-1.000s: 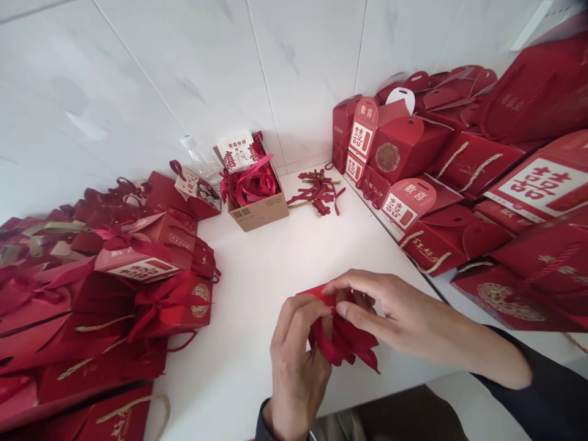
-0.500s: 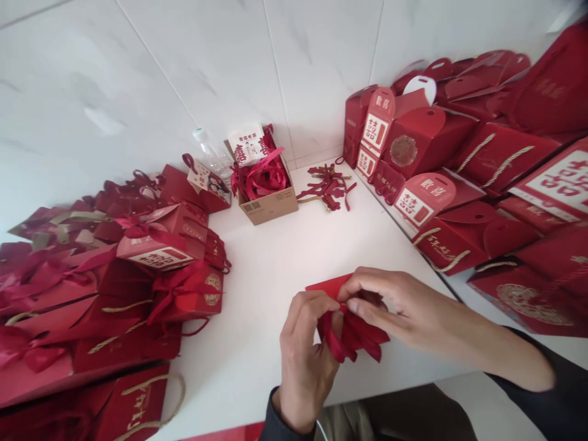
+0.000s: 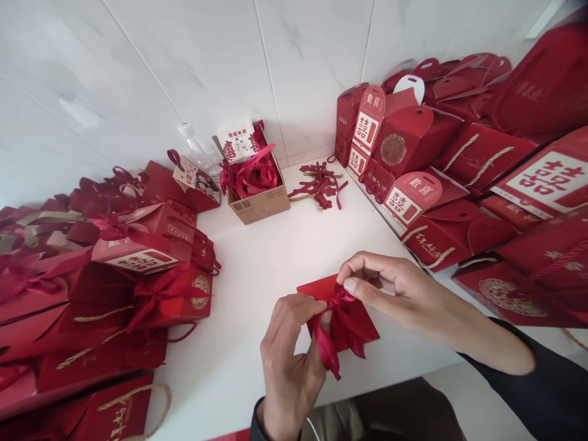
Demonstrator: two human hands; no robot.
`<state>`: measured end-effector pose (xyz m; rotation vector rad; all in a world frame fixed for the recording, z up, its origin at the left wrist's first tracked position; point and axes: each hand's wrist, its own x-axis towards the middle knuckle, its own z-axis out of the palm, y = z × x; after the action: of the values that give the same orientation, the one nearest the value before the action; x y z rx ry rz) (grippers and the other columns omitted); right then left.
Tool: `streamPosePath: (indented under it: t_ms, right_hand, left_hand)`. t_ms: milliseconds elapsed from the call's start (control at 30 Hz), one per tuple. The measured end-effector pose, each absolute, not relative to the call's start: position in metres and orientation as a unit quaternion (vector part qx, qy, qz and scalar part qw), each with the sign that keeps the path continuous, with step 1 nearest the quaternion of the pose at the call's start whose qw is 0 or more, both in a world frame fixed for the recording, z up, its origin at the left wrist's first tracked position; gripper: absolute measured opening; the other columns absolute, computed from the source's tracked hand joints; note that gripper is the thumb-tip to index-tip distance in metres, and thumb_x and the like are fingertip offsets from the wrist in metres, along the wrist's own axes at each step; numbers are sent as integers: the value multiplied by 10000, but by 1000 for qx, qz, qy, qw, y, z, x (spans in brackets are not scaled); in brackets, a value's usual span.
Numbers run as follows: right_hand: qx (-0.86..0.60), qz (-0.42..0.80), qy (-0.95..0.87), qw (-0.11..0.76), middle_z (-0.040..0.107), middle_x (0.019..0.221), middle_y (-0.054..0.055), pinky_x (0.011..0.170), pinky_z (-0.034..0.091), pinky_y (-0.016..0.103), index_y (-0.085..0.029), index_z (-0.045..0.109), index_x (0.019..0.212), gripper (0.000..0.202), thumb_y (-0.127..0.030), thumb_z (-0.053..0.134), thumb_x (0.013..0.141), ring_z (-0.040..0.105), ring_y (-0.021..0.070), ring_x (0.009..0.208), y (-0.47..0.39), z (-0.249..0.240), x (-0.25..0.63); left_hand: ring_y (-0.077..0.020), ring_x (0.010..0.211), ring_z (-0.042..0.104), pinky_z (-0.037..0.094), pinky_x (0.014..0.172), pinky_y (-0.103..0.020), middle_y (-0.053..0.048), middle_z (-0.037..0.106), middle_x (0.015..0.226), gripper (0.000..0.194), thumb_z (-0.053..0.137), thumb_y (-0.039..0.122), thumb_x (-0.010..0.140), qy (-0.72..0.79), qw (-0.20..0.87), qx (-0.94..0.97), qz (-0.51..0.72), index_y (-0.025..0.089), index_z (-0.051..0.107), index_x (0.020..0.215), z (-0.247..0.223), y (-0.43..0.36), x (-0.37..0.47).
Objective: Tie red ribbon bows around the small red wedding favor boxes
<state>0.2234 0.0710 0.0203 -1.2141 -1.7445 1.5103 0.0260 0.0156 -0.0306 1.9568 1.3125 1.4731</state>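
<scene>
A small red gift box [image 3: 365, 323] sits on the white table in front of me, with a dark red ribbon [image 3: 342, 301] tied in a bow on top. My left hand [image 3: 294, 349] is at the box's left side, its thumb and index finger pinching the ribbon near the knot. One ribbon tail hangs down past that thumb. From the right, my right hand [image 3: 381, 285] reaches over the box, thumb and index finger closed on the ribbon just above the knot. Its other fingers are curled and partly hidden.
An open cardboard box [image 3: 261, 207] of red ribbon stands by the wall, beside a clear plastic bottle [image 3: 197, 150]. Red cut-out ornaments [image 3: 319, 184] lie right of it. Red gift boxes are heaped at left [image 3: 151, 245] and stacked at right [image 3: 413, 144].
My hands have moved apart, and the bow between them now shows plainly with its tails hanging down. The view has shifted slightly.
</scene>
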Motion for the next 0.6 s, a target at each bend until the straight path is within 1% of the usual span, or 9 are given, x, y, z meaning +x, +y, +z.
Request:
streamPosePath:
  t_ms: [100,167,233,333,400,500,600]
  right_hand:
    - [-436,579,-640,256,687,995,-23,772,494,254,-281,686,1071,216,-467,586,1025,626,143,882,72,17,228]
    - [-423,589,-648,231,710,1027,-13,792,510,279,-291,690,1142,242,-475,617,1003,639,159,884,71,16,230]
    - [-427,583,-657,215,729,1058,0,793,522,298,-293,693,1173,276,-489,629,990,654,179,905,69,16,232]
    - [-464,542,-665,219,742,1076,7,770,531,298,-282,715,1091,265,-503,611,990,674,200,955,67,15,233]
    - [-485,511,-674,222,745,1052,5,725,526,290,-277,718,1031,271,-515,596,992,677,206,956,66,14,236]
    - [-502,486,-682,217,747,1039,19,679,516,298,-272,714,1010,297,-536,576,995,677,226,968,65,12,240]
    - [-510,487,-677,210,741,1046,30,688,516,307,-271,711,1024,306,-542,573,996,669,233,976,64,9,243]
  left_hand:
    - [-145,905,674,559,788,-282,-15,720,965,246,653,35,921,458,181,692,527,211,676,1091,-31,15,25]
    - [-147,910,675,561,789,-286,-15,725,972,247,651,37,922,460,186,689,528,212,678,1093,-32,13,25]
    - [-155,920,675,562,800,-297,-18,728,977,241,649,46,926,459,188,689,529,215,679,1096,-32,12,25]
    - [-181,965,668,553,830,-323,-31,728,1004,236,636,61,933,468,185,684,529,222,687,1098,-33,9,24]
    - [-186,963,659,540,815,-316,-34,717,1002,224,631,76,936,492,182,668,528,233,700,1081,-34,5,22]
    - [-178,890,652,516,754,-290,-22,694,945,162,636,126,944,537,192,630,527,249,716,1013,-35,-3,20]
    - [-167,827,635,485,714,-274,-8,679,882,111,624,222,974,571,241,580,529,260,721,936,-31,-9,24]
